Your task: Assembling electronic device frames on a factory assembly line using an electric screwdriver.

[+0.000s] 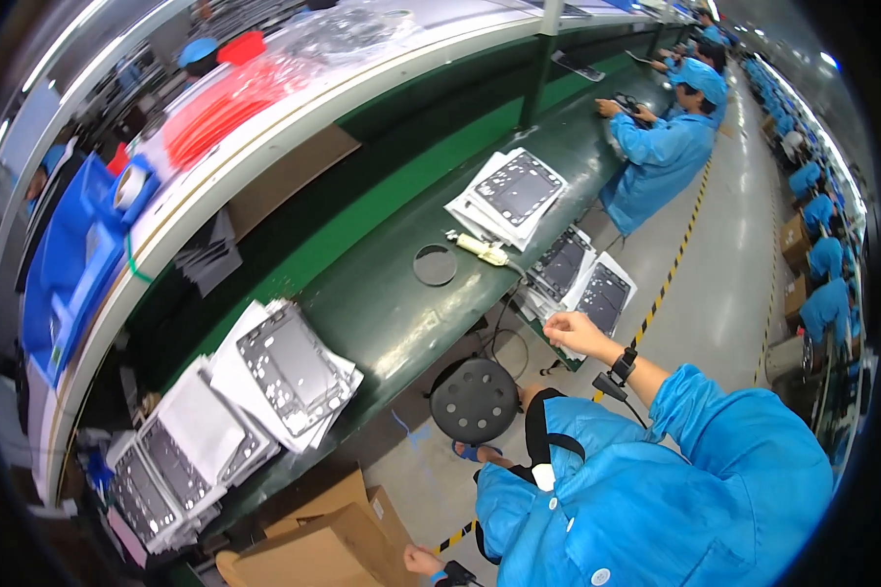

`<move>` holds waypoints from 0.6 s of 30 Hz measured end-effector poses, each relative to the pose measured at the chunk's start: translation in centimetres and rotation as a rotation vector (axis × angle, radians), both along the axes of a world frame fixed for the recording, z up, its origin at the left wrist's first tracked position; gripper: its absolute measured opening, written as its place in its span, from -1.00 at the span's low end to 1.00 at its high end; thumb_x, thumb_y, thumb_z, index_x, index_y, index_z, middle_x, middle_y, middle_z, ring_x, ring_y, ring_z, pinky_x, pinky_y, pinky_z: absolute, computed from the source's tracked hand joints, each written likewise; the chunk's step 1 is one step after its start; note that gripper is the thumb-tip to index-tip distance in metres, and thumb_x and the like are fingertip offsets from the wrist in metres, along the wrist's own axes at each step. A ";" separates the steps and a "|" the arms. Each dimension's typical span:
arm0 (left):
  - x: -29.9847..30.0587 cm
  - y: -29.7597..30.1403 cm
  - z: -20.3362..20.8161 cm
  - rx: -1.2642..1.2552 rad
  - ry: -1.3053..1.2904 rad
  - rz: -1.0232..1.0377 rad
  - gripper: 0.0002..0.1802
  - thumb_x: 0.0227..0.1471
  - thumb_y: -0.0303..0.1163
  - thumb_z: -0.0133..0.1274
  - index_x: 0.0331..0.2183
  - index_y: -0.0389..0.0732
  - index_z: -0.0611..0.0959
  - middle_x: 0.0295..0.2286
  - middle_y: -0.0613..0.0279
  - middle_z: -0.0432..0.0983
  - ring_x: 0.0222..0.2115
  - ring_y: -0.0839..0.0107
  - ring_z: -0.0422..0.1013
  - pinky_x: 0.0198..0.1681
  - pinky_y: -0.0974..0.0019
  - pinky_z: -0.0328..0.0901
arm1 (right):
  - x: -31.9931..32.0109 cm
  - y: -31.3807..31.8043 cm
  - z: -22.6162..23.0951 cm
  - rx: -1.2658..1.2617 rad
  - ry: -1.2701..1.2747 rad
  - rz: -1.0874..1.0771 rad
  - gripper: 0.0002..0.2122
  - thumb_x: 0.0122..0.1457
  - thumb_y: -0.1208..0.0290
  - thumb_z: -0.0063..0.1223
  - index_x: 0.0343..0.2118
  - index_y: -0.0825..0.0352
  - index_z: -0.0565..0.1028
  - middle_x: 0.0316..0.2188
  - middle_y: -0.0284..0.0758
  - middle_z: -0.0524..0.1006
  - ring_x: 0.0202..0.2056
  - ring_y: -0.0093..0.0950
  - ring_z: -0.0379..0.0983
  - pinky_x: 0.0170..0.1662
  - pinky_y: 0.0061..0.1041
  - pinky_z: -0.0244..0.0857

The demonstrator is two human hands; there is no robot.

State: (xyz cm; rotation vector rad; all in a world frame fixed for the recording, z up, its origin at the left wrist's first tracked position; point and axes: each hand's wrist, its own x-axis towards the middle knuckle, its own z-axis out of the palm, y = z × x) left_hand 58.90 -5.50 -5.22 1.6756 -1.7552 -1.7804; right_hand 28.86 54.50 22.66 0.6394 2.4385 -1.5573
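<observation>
My right hand (576, 334) is raised off the front of the bench, its fingers loosely curled, with nothing visible in them. It is nearest to a dark frame-shaped sheet with white patches (604, 298) on white paper, which lies beside another paper stack (561, 264) on a low surface. My left hand (423, 561) hangs low near an open cardboard box (313, 553). Its fingers look curled in, and no object shows in them. A pale yellow handheld tool (482, 248) with a cable lies on the green bench (392, 313), near a dark round disc (435, 265).
Paper stacks with dark patterned sheets lie at the bench's far (519, 186) and near (294, 372) ends. A black round stool (474, 401) stands below. Overhead, a shelf holds red plastic bags (220, 112) and blue bins (78, 264). A co-worker in blue (671, 142) sits farther along.
</observation>
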 end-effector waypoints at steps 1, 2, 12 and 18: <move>-2.5 0.9 1.7 -0.075 0.067 -0.032 -0.85 0.08 -0.41 0.06 -0.36 -0.31 0.59 -0.38 0.31 0.44 -0.45 0.50 0.31 -0.46 0.44 0.23 | 0.0 -1.1 1.0 0.092 0.026 -0.065 -0.79 0.14 0.32 0.14 -0.34 0.40 0.57 -0.56 -0.36 0.58 -0.52 -0.57 0.49 -0.40 -0.54 0.37; -8.4 3.7 7.0 -0.150 0.128 -0.073 -0.82 0.15 -0.40 0.02 -0.31 -0.36 0.56 -0.42 0.33 0.43 -0.47 0.54 0.30 -0.49 0.50 0.22 | 0.2 -2.9 2.3 0.117 0.057 -0.032 -0.80 0.13 0.32 0.14 -0.37 0.39 0.58 -0.57 -0.35 0.59 -0.51 -0.55 0.51 -0.41 -0.52 0.37; -33.0 20.3 30.5 -0.031 0.599 -0.554 -0.81 0.18 -0.44 0.03 -0.21 -0.32 0.61 -0.47 0.27 0.55 -0.47 0.61 0.42 -0.38 0.53 0.32 | 2.8 -26.2 6.0 -0.390 0.359 0.896 -0.69 0.15 0.27 0.15 -0.11 0.33 0.47 -0.30 -0.22 0.54 -0.20 -0.32 0.50 -0.13 -0.34 0.37; -32.5 23.6 25.9 0.081 0.407 -0.672 -0.82 0.17 -0.44 0.02 -0.23 -0.33 0.62 -0.49 0.27 0.55 -0.49 0.60 0.42 -0.41 0.52 0.30 | 4.6 -24.2 0.4 -0.739 0.022 0.758 -0.71 0.12 0.31 0.21 -0.17 0.37 0.47 -0.33 -0.34 0.48 -0.29 -0.48 0.44 -0.17 -0.48 0.33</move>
